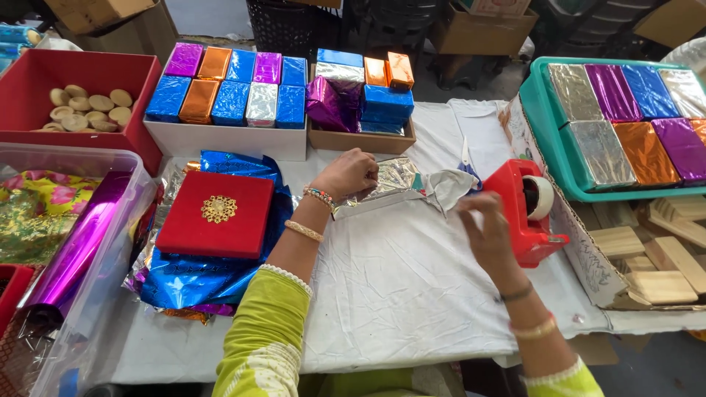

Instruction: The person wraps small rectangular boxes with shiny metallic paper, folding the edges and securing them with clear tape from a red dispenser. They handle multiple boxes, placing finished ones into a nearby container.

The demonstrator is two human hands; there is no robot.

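On the white cloth of the table (397,294), right in front of the person, lies a block wrapped in silver foil (382,187). Its long side runs left to right, tipped a little so the right end sits higher. The left hand (347,175) is curled into a fist and presses down on the left part of the block, holding it in place. The right hand (485,231) is at the other end. Its fingers pinch the loose, crumpled foil flap (447,187) that sticks out from the right end of the block. So the block lies between the two hands, and the open end points toward the right hand, which is the nearer one to that flap.

Just beside the right hand stands a red tape dispenser (523,213) with a roll of clear tape on it. Small scissors (466,158) lie just behind the flap. To the left, near the left arm, a flat red box with a gold flower on top (218,213) rests on blue shiny paper (191,283). Behind the hands, a white box (220,140) holds many wrapped blocks in blue, orange, purple and silver. A green tray (548,165) on the right holds more of them, and plain wooden blocks (662,257) sit near it.
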